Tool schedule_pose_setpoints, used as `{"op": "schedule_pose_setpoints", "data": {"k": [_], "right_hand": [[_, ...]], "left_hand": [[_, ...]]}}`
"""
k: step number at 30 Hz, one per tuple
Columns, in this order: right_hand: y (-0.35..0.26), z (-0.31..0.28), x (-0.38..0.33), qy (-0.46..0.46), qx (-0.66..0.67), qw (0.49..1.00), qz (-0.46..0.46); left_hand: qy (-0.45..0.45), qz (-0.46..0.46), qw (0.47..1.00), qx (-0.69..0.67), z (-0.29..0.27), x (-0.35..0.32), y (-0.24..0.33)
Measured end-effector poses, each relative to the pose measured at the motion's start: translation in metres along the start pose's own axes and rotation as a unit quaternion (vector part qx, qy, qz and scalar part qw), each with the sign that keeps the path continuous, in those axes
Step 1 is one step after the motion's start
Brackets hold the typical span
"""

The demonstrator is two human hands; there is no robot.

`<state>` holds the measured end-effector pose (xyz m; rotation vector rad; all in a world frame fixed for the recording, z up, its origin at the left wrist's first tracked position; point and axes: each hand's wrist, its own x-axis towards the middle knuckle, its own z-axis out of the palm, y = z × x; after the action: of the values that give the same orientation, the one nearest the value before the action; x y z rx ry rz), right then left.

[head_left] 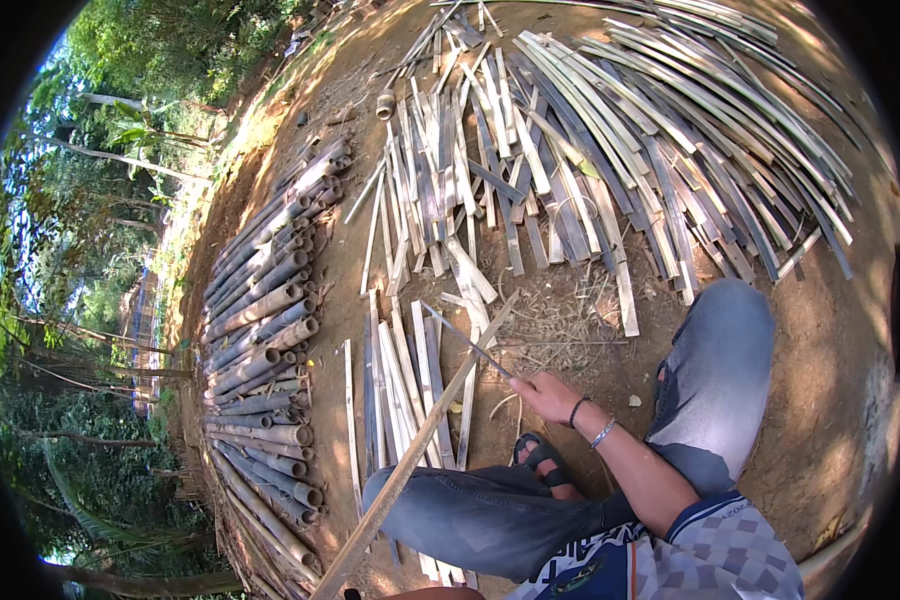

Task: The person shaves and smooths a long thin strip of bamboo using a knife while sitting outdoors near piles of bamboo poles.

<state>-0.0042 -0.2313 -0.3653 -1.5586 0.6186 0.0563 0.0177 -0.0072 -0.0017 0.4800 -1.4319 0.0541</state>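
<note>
Over the dirt ground (570, 330), between my knees, my right hand (543, 393) is clenched around the handle of a long knife (467, 342), its blade pointing up-left across a long bamboo strip (425, 440) that slants from the lower edge toward the split slats (410, 380). I cannot see my left hand. Round bamboo poles (265, 330) lie stacked to my left.

Pale tan bamboo strips (610, 170) and grey-green poles (265, 340) lie on brown dirt (830, 330); blue-grey jeans (720, 370), a grey checked shirt (720, 560), black sandal (542, 458).
</note>
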Motion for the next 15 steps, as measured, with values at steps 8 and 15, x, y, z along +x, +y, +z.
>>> {"op": "schedule_pose_setpoints", "data": {"k": [8, 15], "right_hand": [[0.037, 0.002, 0.022, 0.077, 0.06, 0.988, 0.123], [0.027, 0.017, 0.01, 0.072, 0.009, 0.996, -0.059]], "left_hand": [[0.039, -0.011, 0.995, 0.088, -0.002, -0.003, 0.011], [0.086, 0.003, 0.992, 0.089, 0.003, 0.0, 0.005]]}}
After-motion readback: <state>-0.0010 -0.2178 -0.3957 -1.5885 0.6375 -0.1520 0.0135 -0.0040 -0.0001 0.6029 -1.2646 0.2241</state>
